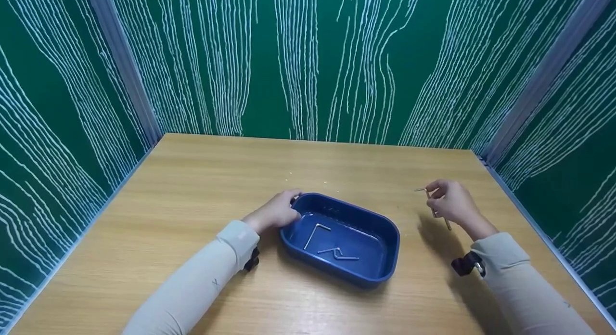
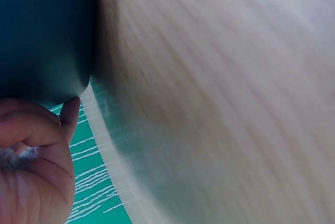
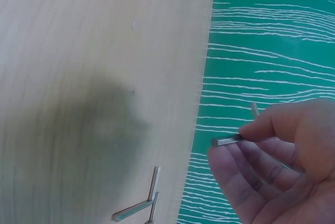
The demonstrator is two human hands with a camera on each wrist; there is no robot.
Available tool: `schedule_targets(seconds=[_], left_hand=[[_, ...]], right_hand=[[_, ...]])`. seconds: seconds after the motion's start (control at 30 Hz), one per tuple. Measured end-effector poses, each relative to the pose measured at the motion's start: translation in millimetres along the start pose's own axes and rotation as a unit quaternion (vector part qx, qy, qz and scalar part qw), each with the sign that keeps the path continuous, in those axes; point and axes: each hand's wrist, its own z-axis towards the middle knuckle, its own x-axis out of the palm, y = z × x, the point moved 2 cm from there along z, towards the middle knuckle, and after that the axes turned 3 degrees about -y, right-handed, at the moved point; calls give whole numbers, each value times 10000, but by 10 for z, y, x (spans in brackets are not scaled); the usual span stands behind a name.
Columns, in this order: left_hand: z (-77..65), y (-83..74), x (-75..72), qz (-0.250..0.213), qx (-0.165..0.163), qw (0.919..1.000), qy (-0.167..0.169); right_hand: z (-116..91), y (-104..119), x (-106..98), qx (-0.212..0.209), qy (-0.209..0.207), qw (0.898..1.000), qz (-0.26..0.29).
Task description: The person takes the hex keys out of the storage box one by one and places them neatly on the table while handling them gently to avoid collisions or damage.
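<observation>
A blue rounded tub (image 1: pixel 391 258) sits on the table, and my left hand (image 1: pixel 276 210) grips its left end by the rim. The tub's dark wall (image 2: pixel 47 30) fills the upper left of the left wrist view. Inside it lie a silver L-shaped hex key (image 1: pixel 310 236) and more bent hex keys (image 1: pixel 346 258). Right of the tub, my right hand (image 1: pixel 451 200) pinches a metal hex key (image 3: pixel 226 141) between thumb and fingertips, above the table. Most of that key is hidden by the fingers. Below the hand, more hex keys (image 3: pixel 133 211) lie on the wood, partly out of view.
The wooden table (image 1: pixel 231 161) meets green walls (image 1: pixel 262 84) with white wavy lines at the back and sides. Tiny light specks (image 1: pixel 325 182) dot the wood behind the tub. My right arm casts a shadow (image 1: pixel 438 236) on the table.
</observation>
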Motion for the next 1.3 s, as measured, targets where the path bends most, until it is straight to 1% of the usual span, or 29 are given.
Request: schedule_targets(seconds=[0.13,0.33,0.5,0.63,0.83,1.13,1.3], left_hand=[[-14,-14,-9,-43,-27,10000,69],[1,-7,-18,-45,-56,10000,62],[9,-9,-23,-73,10,10000,49],[15,-5,-18,-82,-13,10000,54],[13,5,-10,-37,-74,10000,56],[11,25,-2,7,269,9996,-5],[12,33,2,-3,235,9997,33]], right_hand=[[12,-30,17,-113,-60,9999,-35],[54,-93,12,-12,7,9994,-339],[75,-170,10,14,-17,9978,-666],[79,-246,19,58,47,9968,-799],[76,-346,55,194,172,9966,-778],[58,-430,83,107,369,9961,-799],[62,-434,104,206,485,9950,-851]])
